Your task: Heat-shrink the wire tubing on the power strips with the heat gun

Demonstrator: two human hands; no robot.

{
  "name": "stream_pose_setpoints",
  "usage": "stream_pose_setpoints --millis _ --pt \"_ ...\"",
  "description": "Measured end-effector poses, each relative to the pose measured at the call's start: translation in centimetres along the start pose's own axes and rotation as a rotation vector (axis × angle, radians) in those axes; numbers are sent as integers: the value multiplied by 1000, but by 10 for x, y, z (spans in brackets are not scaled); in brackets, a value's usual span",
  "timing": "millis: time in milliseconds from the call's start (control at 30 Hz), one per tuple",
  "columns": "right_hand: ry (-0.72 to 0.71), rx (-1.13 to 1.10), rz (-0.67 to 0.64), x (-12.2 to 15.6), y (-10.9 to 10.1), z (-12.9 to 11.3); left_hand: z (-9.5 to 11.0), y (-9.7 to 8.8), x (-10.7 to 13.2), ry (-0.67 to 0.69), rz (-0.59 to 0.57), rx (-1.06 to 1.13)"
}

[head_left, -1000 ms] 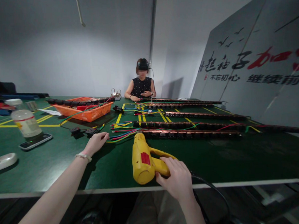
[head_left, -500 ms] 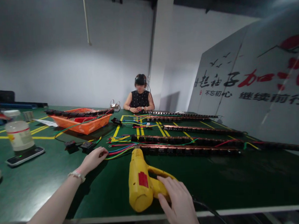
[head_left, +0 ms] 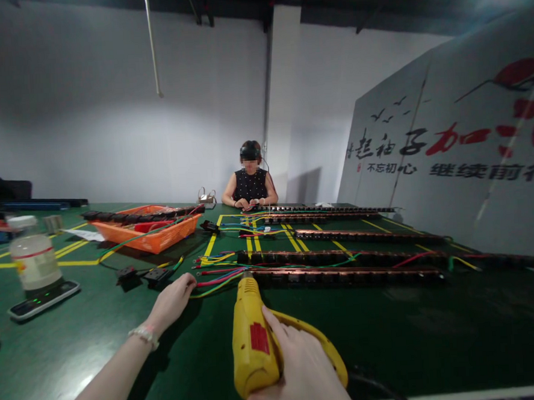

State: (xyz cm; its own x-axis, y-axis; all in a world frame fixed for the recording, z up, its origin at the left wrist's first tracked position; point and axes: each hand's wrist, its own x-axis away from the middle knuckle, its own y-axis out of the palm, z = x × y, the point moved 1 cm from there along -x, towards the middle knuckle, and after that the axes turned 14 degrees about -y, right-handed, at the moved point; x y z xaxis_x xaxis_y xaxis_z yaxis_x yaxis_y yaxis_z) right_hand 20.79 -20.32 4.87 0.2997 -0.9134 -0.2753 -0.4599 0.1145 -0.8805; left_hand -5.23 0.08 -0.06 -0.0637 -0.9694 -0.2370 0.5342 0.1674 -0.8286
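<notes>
My right hand (head_left: 299,364) is wrapped round a yellow heat gun (head_left: 247,322) with a red label, close to the table's front edge. The gun's nozzle points away from me, at the place where coloured wires (head_left: 224,281) meet the nearest copper-and-black strip (head_left: 344,275). Left of the nozzle, my left hand (head_left: 176,299) is closed in a pinch on the ends of those red, blue and green-yellow wires; its fingertips partly hide them. Two black connectors (head_left: 156,277) lie just beyond that hand.
More copper-and-black strips (head_left: 368,235) run to the right across the green table (head_left: 393,337). An orange basket (head_left: 161,238) holds another strip at back left. A bottle (head_left: 34,256) and a phone-like device (head_left: 44,299) are at left. A person (head_left: 250,180) sits opposite.
My right hand has moved from resting loosely at the heat gun's handle to a full grip round it. The left hand stays at the wire ends. The camera view has shifted slightly.
</notes>
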Motion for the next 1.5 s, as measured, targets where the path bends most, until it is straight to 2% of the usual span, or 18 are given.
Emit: stream_pose_setpoints --millis 167,400,633,867,1200,1367,1500 --pt "16 43 -37 -3 9 -11 4 0 -1 50 36 43" --pt "-148 87 87 -9 43 -30 -1 9 -7 147 86 135" --pt "-297 168 48 -28 59 -46 -1 16 -15 -49 -95 447" --pt "-331 224 56 -32 52 -47 2 23 -20 -197 -19 492" --pt "-401 229 48 -34 44 -28 5 17 -18 -182 1 450" --pt "-386 179 75 -30 35 -17 8 19 -16 -197 -29 525" --pt "-352 144 94 -24 28 -10 7 22 -15 -152 -17 543"
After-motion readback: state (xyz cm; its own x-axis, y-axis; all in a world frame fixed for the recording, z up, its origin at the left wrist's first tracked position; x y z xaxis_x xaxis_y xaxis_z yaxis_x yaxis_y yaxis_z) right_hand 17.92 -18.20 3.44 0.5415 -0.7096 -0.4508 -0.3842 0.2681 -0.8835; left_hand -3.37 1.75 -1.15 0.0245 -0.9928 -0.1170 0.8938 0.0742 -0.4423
